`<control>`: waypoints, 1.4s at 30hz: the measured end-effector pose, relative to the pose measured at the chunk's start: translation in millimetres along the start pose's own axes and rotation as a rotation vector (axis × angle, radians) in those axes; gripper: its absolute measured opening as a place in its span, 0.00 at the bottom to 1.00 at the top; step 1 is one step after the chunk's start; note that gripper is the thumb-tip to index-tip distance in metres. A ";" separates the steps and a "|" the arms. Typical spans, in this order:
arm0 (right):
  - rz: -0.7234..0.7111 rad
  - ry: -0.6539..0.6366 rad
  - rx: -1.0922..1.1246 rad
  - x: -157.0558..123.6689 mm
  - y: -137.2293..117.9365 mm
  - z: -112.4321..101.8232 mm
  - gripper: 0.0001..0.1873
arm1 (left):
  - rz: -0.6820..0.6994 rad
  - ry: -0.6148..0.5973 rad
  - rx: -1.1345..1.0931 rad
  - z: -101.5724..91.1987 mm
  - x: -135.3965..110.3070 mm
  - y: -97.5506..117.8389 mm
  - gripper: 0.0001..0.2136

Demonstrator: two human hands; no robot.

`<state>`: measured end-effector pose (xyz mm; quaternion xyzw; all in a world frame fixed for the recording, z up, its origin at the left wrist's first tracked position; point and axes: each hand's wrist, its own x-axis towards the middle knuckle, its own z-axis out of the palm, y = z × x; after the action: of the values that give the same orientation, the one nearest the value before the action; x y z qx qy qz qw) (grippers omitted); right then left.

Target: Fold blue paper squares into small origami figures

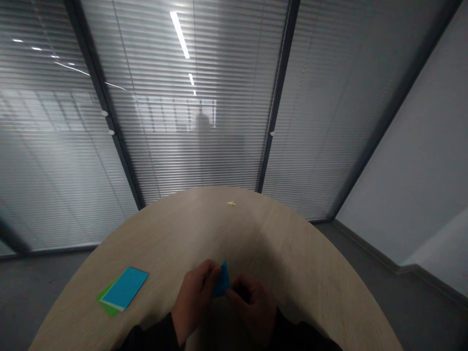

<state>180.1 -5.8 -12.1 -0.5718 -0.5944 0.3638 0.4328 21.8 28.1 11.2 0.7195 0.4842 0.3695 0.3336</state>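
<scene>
Paper: from my remote station I see a blue folded paper (222, 279), matte and bright at the top, dulled by shadow lower down. It is creased into a narrow, roughly triangular form, and the hands hide much of it, so I cannot make out every fold.

Pointing: its sharp tip points up and away from me, leaning slightly toward my right.

Long axis: close to upright in my view, running from the tip down into the space between the hands, with a slight tilt.

Position: between the hands, over the near part of the curved wooden worktop (256, 243). I cannot tell whether it touches the surface.

Left hand (193, 298): its fingers press against the paper's left side, near the tip.

Right hand (253, 308): its fingers curl in on the paper's lower right side.

Hands: together, with the paper clamped between them. Dark sleeves (149, 339) cover both wrists.

Nearby: to the left of the hands and well apart from them, a blue sheet (126, 287) lies over a green sheet (107, 304), slightly skewed. A small yellow paper figure (231, 203) sits near the far edge of the worktop, too small for me to identify.

Behind: a glass partition (197, 146) with slatted blinds stands beyond the worktop.
</scene>
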 end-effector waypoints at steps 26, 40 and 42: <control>0.096 0.095 0.343 10.5 8.4 -14.6 0.21 | 0.066 -0.253 0.106 -2.7 -4.0 0.2 0.16; 0.091 0.248 0.334 16.4 7.1 -23.0 0.27 | -0.036 -0.174 0.090 -5.1 0.4 -1.9 0.21; 0.091 0.265 0.329 15.7 3.3 -24.5 0.28 | -0.041 -0.165 0.081 -5.6 -0.4 -0.7 0.20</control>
<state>204.5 8.5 -4.8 -0.5626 -0.4387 0.3965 0.5778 16.5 28.7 13.3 0.7503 0.4841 0.2824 0.3505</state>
